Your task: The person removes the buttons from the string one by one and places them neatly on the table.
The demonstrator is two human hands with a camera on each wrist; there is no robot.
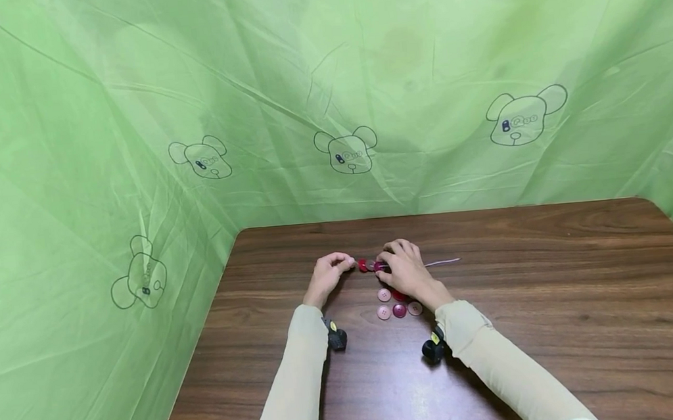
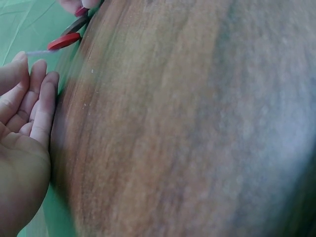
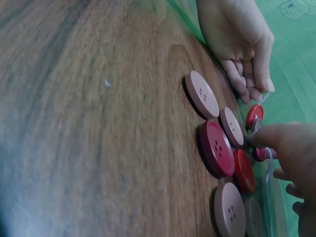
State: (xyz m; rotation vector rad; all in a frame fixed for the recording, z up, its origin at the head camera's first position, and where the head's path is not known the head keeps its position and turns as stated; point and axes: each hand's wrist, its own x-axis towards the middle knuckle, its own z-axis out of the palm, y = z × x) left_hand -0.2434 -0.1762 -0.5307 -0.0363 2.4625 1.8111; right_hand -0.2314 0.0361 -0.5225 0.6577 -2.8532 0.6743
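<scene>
A pale string carries a red button, a grey-brown button and a magenta button in a row. My left hand pinches the string's left end between thumb and forefinger, its other fingers loosely bent. At the opposite end of the row, my right hand holds the magenta button with thumb and fingers. The string's free end trails past it to the right. Beneath the right hand lie loose buttons, among them a pink button, a magenta one and a red one.
The buttons lie on a dark wood-grain table. A green cloth with bear-face drawings hangs behind the table and along its sides. Both wrists wear small black cameras, the left one close above the tabletop.
</scene>
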